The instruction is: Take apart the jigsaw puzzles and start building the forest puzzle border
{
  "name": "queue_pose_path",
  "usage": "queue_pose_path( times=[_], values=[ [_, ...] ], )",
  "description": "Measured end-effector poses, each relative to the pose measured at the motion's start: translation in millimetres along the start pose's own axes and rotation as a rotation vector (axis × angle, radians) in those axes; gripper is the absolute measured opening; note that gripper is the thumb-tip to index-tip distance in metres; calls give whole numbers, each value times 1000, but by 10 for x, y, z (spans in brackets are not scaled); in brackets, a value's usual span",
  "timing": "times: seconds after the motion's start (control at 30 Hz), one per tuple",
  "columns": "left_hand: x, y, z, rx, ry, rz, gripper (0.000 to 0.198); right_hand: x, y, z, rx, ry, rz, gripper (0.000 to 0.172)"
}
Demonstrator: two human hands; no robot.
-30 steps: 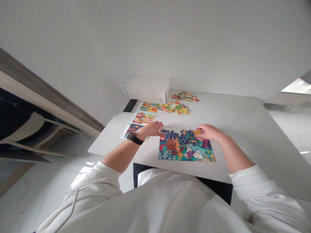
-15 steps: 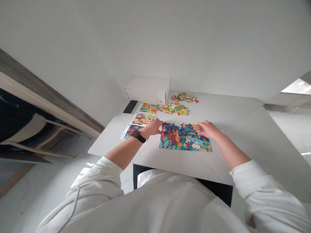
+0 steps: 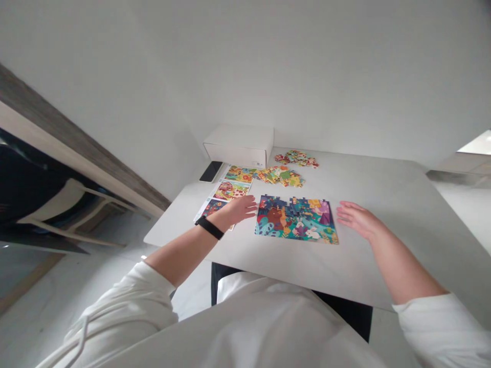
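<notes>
A colourful jigsaw puzzle (image 3: pixel 295 225) with rabbits and a bear lies flat on the table, its upper edge uneven with tabs and a gap. My left hand (image 3: pixel 241 208) is beside the puzzle's left edge, fingers stretched out, holding nothing. Off the right edge, my right hand (image 3: pixel 356 219) hovers with fingers extended and nothing in it. Partly beneath my left hand and wrist is a picture sheet (image 3: pixel 232 190) with three printed scenes, the lowest partly covered.
Behind the puzzle lie a pile of yellow-green puzzle pieces (image 3: pixel 282 176) and a farther pile of mixed pieces (image 3: pixel 297 158). A white box (image 3: pixel 238 148) stands against the wall, with a phone (image 3: pixel 210 171) in front. The white table (image 3: pixel 391 204) extends to the right.
My right hand has let go of the puzzle's upper right corner and moved right. My left hand has turned, fingers now straight beside the left edge. The view has shifted slightly.
</notes>
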State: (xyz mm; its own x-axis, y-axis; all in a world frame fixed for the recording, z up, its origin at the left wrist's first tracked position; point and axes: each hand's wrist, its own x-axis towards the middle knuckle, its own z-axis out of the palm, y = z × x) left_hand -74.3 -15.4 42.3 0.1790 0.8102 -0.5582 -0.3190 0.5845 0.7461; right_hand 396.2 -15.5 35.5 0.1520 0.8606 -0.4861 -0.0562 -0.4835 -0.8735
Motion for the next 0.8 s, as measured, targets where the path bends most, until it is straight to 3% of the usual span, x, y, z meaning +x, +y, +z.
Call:
queue_pose_path(
  times=[0.13,0.27,0.43,0.6,0.8],
  values=[
    [95,39,151,-57,46,-109,21,-18,-120,129,85,-30,120,20],
    [260,25,271,72,117,-41,15,19,-160,269,81,-12,137,26],
    [452,-25,381,221,120,74,18,154,-37,385,-221,81,-17,38],
    [431,-29,403,455,67,122,15,280,62,412,-512,98,-213,37],
    [354,-85,486,1022,269,303,18,229,139,534,-893,189,-489,29]
  ],
)
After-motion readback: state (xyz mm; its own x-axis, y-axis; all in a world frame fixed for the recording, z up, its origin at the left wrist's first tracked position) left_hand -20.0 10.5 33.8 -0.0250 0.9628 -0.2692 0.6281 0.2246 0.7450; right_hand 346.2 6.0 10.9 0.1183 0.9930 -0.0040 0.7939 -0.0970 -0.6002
